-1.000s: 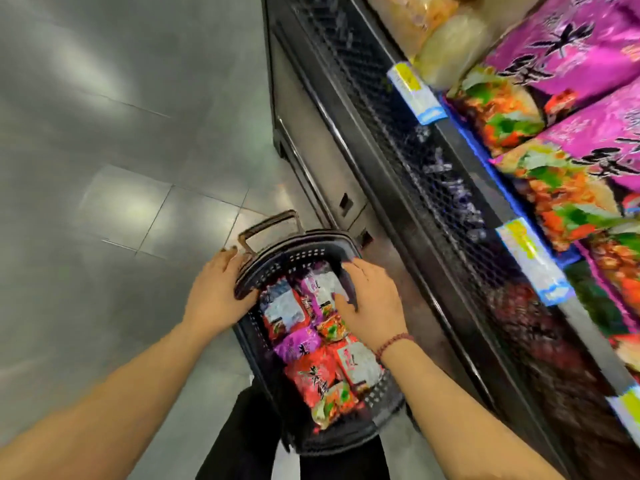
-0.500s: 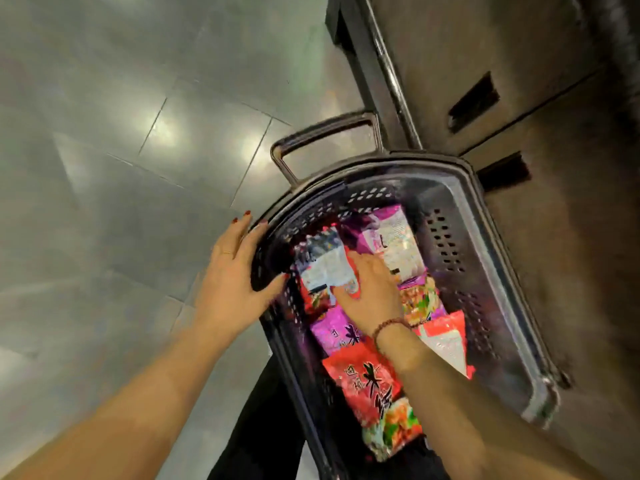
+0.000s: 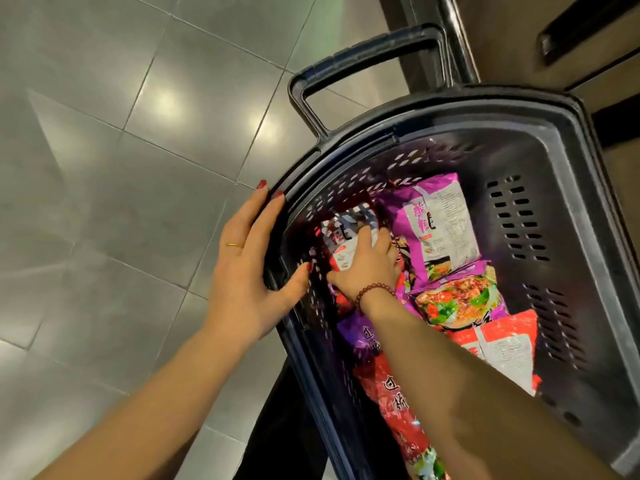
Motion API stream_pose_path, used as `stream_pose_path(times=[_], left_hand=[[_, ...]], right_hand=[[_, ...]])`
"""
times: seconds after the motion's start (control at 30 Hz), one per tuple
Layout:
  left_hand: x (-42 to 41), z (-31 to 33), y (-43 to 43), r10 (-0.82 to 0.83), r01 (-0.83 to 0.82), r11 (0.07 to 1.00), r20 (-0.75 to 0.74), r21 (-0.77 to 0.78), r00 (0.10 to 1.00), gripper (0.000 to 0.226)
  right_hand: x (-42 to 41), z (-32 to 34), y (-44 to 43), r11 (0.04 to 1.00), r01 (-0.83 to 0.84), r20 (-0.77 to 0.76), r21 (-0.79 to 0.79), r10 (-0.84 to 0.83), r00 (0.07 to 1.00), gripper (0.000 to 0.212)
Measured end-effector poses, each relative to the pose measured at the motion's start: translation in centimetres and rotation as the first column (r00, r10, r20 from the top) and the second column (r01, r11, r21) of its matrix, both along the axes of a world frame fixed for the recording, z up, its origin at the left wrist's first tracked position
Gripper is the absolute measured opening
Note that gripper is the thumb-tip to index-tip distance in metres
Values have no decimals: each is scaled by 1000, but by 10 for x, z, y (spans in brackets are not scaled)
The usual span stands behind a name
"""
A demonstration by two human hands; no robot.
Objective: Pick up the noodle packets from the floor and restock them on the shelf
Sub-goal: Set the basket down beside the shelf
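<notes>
A black plastic basket (image 3: 568, 216) stands on the floor and holds several noodle packets. My left hand (image 3: 247, 271) grips its left rim, thumb inside the wall. My right hand (image 3: 369, 263) reaches into the basket and its fingers curl over a red and white packet (image 3: 341, 249) at the far left. A purple packet (image 3: 440, 226) lies to the right of it. More packets lie nearer me: a red one (image 3: 398, 407) under my forearm and a red and white one (image 3: 502, 351) at the right.
The basket's pull handle (image 3: 363, 53) sticks out at its far end. Grey floor tiles (image 3: 121, 168) fill the left side. The dark base of the shelf unit (image 3: 519, 36) runs along the top right, close behind the basket.
The view has dropped closer to the basket, and the shelf's packets are out of sight. My right hand went deeper into the basket onto the red and white packet. My left hand stays on the rim.
</notes>
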State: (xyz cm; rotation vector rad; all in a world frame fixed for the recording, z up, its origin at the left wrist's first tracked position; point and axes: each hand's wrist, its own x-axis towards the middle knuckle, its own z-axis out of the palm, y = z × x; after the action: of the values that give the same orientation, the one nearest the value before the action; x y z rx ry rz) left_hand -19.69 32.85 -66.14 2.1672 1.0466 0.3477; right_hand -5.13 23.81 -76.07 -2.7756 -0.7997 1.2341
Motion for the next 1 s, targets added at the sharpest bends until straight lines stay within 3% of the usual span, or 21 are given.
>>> stream_pose_path(times=[0.1,0.17,0.23,0.3,0.4,0.47,0.57,0.63,0.7,0.73,0.8,0.87,0.9,1.0], left_hand=[[-1,3,0,4,-4,1000,-16,-25,1000,79],[-1,8,-2,19,-21,998,-33,-53,999,80],[0,11,-4,34,-38,997,-67,-63,997,82],[3,15,-6,47,-50,998,-92,-25,995,82],[13,32,-17,62,-63,998,-26,-14,998,65],[23,46,-30,42,-36,991,47,-127,998,59],[40,60,-47,59,18,876,145,-482,988,65],[51,66,-51,120,52,654,172,-754,978,75],[61,72,-51,142,82,440,160,-894,977,80],[65,74,-50,138,80,385,143,-919,980,81],[70,73,-47,134,55,352,108,-935,985,85],[72,69,-44,139,22,350,75,-937,988,91],[72,67,-42,136,5,362,58,-932,989,94],[72,60,-39,96,-19,462,29,-887,995,91]], right_hand=[[12,-2,-8,976,158,-110,148,-142,984,96],[24,14,-20,851,449,-336,272,-353,873,88],[33,43,-35,653,729,-623,204,-488,611,84],[38,73,-49,485,873,-786,44,-523,330,79],[36,112,-68,278,926,-872,-254,-480,-95,96],[35,132,-79,206,923,-887,-326,-404,-223,87],[33,153,-87,140,932,-903,-335,-330,-275,69],[34,154,-91,154,930,-899,-334,-348,-265,66],[36,158,-95,171,936,-877,-307,-433,-208,36],[35,162,-96,159,943,-865,-293,-464,-191,25],[34,162,-97,166,950,-866,-264,-474,-158,20],[31,163,-98,250,950,-911,-187,-406,-72,61],[28,154,-103,283,945,-922,-167,-385,-48,71],[23,137,-120,276,949,-865,-153,-502,7,68]])
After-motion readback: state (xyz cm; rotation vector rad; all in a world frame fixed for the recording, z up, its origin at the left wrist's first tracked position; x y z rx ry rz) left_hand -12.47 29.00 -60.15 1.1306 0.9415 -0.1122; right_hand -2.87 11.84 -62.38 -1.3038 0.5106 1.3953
